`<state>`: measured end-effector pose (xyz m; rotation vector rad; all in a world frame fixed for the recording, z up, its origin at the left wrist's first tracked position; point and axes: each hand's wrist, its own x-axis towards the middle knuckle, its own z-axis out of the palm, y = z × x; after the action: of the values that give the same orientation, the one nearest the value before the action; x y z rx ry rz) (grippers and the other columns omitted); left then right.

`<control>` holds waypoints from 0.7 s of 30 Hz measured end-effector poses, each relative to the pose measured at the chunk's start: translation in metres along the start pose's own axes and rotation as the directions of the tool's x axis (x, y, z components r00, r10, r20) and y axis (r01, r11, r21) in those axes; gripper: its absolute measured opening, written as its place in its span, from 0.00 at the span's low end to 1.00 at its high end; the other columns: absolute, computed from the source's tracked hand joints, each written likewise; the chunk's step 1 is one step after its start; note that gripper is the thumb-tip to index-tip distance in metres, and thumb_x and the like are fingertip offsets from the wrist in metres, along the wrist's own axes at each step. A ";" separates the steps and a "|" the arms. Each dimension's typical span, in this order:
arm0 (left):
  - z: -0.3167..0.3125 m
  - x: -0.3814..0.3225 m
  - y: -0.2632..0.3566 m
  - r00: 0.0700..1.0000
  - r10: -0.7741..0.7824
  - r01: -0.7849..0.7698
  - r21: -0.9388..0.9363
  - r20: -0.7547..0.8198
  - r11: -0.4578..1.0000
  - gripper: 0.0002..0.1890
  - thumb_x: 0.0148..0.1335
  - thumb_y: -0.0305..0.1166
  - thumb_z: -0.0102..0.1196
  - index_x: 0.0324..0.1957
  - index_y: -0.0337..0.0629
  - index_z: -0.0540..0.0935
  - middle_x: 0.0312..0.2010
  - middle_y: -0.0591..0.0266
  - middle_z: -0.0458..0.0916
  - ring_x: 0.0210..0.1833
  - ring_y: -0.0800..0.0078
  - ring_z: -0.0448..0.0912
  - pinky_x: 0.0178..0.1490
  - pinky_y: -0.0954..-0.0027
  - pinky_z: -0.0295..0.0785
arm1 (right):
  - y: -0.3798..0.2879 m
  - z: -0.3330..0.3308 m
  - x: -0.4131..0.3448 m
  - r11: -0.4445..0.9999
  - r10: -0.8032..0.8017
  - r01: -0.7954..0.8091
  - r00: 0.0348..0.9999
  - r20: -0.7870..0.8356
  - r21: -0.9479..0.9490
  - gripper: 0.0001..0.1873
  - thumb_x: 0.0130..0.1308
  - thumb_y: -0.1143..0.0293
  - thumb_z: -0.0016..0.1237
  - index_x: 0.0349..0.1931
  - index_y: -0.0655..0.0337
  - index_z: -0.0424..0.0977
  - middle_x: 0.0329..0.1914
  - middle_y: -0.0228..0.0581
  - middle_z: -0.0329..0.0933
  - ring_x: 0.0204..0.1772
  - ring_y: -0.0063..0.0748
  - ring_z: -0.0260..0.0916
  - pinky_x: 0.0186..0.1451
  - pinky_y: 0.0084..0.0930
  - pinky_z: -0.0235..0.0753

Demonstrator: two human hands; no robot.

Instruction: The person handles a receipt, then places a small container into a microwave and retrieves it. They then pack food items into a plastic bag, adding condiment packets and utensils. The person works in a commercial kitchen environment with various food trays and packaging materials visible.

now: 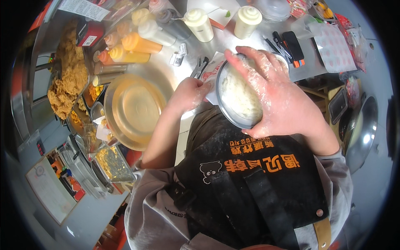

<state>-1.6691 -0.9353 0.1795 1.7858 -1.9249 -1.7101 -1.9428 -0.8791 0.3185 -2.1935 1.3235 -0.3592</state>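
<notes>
My right hand (272, 90), dusted with a white floury coating, spans a round lidded bowl (240, 97) with its thumb and fingers gripping the rim. Through the bowl's clear top a pale white food shows, perhaps rice. The bowl is tilted near the front of my apron. Just left of it my left hand (192, 93) pinches a white paper piece with red print (214, 70), which lies against the bowl's side. Scissors or tongs with dark handles (200, 66) lie on the steel counter beyond my left hand.
A large empty amber basin (134, 111) stands left of my left forearm. Squeeze bottles (198, 25) line the counter's far side. Fried chicken (70, 81) is piled at the left. A phone (293, 46), pens and a printed paper sheet (332, 48) lie at the right.
</notes>
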 end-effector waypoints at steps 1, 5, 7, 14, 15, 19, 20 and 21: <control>0.000 0.000 0.002 0.999 -0.031 0.031 -0.007 -0.007 0.999 0.26 0.68 0.49 0.61 0.36 0.28 0.88 0.24 0.52 0.86 0.29 0.65 0.84 0.40 0.61 0.77 | 0.006 0.003 0.000 0.995 0.002 -0.011 0.996 0.085 0.100 0.72 0.32 0.61 0.75 0.85 0.53 0.50 0.81 0.58 0.57 0.78 0.71 0.57 0.80 0.57 0.60; 0.000 0.011 0.004 0.999 0.006 -0.006 -0.002 -0.047 1.000 0.22 0.69 0.46 0.61 0.39 0.31 0.87 0.26 0.52 0.85 0.31 0.64 0.82 0.41 0.61 0.76 | 0.055 0.036 0.024 0.859 -0.184 -0.030 0.914 0.362 0.512 0.74 0.38 0.57 0.77 0.86 0.56 0.44 0.85 0.63 0.52 0.84 0.65 0.53 0.85 0.49 0.55; 0.001 0.023 -0.002 0.997 0.008 -0.012 -0.053 -0.078 0.999 0.20 0.69 0.45 0.61 0.39 0.32 0.85 0.27 0.53 0.84 0.32 0.63 0.82 0.41 0.61 0.76 | 0.078 0.068 0.033 0.863 -0.088 -0.208 0.835 0.543 0.460 0.73 0.41 0.56 0.77 0.86 0.56 0.43 0.86 0.63 0.50 0.86 0.61 0.51 0.86 0.44 0.53; 0.007 0.075 -0.033 0.975 0.209 -0.212 0.051 0.073 0.976 0.14 0.61 0.36 0.66 0.42 0.36 0.82 0.30 0.56 0.81 0.36 0.64 0.82 0.43 0.61 0.75 | 0.129 0.137 0.066 0.932 0.182 -0.316 0.833 0.522 0.179 0.70 0.43 0.44 0.72 0.84 0.58 0.48 0.84 0.65 0.51 0.85 0.67 0.48 0.85 0.46 0.53; 0.005 0.083 -0.032 0.968 0.213 -0.225 0.084 0.130 0.971 0.17 0.61 0.35 0.65 0.48 0.37 0.81 0.35 0.55 0.82 0.40 0.65 0.82 0.47 0.61 0.75 | 0.131 0.139 0.072 0.938 0.187 -0.310 0.833 0.520 0.158 0.69 0.42 0.44 0.72 0.84 0.58 0.48 0.84 0.65 0.52 0.85 0.67 0.48 0.85 0.46 0.54; -0.013 0.097 -0.026 0.982 0.142 -0.154 0.089 0.126 0.984 0.25 0.64 0.32 0.60 0.63 0.34 0.77 0.53 0.47 0.87 0.53 0.62 0.84 0.58 0.62 0.77 | 0.134 0.138 0.088 0.952 0.233 -0.301 0.833 0.502 0.058 0.67 0.42 0.45 0.72 0.81 0.58 0.51 0.80 0.67 0.56 0.82 0.66 0.54 0.83 0.45 0.58; -0.015 0.095 -0.026 0.987 0.159 -0.159 0.034 -0.001 0.987 0.20 0.65 0.32 0.60 0.57 0.33 0.79 0.50 0.46 0.87 0.49 0.61 0.85 0.53 0.63 0.78 | 0.135 0.136 0.088 0.939 0.228 -0.325 0.835 0.500 0.114 0.66 0.42 0.45 0.73 0.81 0.58 0.51 0.79 0.67 0.57 0.82 0.65 0.55 0.83 0.45 0.58; -0.018 0.095 -0.026 0.977 0.168 -0.172 -0.021 -0.130 0.985 0.16 0.66 0.32 0.61 0.52 0.32 0.81 0.47 0.45 0.88 0.45 0.61 0.87 0.48 0.63 0.80 | 0.136 0.135 0.088 0.922 0.235 -0.352 0.840 0.490 0.160 0.66 0.43 0.45 0.73 0.80 0.59 0.50 0.78 0.66 0.58 0.81 0.65 0.56 0.83 0.44 0.59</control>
<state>-1.6727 -1.0079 0.1108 1.6235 -1.9234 -1.5257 -1.9335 -0.9634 0.1253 -1.6898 1.2403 0.1178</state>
